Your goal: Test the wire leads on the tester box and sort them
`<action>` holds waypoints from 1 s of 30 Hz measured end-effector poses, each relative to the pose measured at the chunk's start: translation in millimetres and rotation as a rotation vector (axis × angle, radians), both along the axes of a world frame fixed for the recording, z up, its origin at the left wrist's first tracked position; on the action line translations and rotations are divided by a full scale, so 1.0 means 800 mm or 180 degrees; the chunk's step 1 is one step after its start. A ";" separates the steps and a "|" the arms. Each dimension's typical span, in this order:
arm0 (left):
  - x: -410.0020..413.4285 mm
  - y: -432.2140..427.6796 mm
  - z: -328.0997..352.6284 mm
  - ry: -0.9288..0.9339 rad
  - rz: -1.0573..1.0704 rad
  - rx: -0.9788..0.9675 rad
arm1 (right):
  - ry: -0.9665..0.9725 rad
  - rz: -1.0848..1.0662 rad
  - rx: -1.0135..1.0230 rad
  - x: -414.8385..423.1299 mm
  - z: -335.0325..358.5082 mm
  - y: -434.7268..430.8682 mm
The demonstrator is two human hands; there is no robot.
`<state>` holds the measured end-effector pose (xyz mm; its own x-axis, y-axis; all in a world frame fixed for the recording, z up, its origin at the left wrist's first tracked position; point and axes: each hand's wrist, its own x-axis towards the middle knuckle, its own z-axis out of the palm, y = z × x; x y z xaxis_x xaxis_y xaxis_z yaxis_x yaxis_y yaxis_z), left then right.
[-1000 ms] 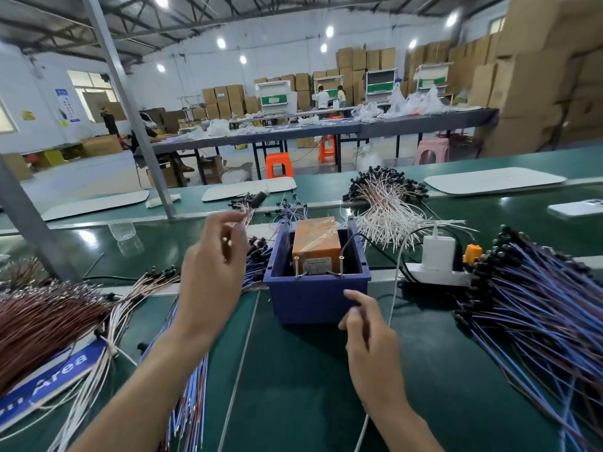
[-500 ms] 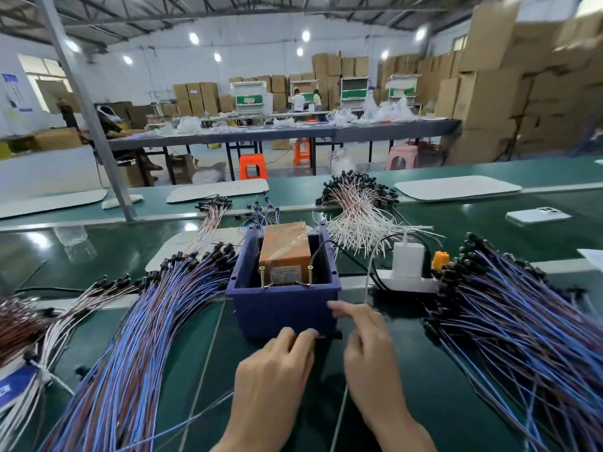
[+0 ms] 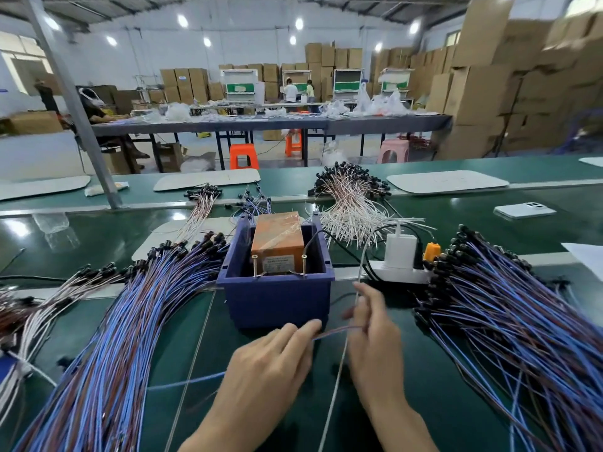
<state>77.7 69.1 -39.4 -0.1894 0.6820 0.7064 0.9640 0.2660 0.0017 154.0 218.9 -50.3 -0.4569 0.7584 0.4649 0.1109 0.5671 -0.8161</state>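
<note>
An orange tester box (image 3: pixel 277 243) with two upright metal pins sits inside a blue plastic bin (image 3: pixel 277 298) on the green bench. Just in front of the bin, my left hand (image 3: pixel 270 363) and my right hand (image 3: pixel 375 337) pinch the two ends of one blue-and-red wire lead (image 3: pixel 336 331) stretched between them. A large fan of blue-and-red leads (image 3: pixel 130 321) lies to the left of the bin. A second big pile of the same leads (image 3: pixel 509 321) lies to the right.
A white power strip with a charger and an orange plug (image 3: pixel 403 256) sits right of the bin. White leads (image 3: pixel 352 203) are heaped behind it, and brown and white leads (image 3: pixel 19 311) at far left. A phone (image 3: pixel 523 210) lies at back right.
My left hand came down from the far side of the bench to the front of the bin. Both hands now hold one lead between them; the view shifted right.
</note>
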 end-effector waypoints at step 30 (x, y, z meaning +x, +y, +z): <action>0.007 0.001 0.000 -0.0396 0.0294 0.0272 | -0.0034 0.2339 -0.0680 -0.014 -0.020 -0.037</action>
<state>83.5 70.1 -39.7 -0.3382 0.5960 0.7282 0.9263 0.3473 0.1460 142.9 189.5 -66.3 -0.8823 0.3308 0.3348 -0.2251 0.3281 -0.9174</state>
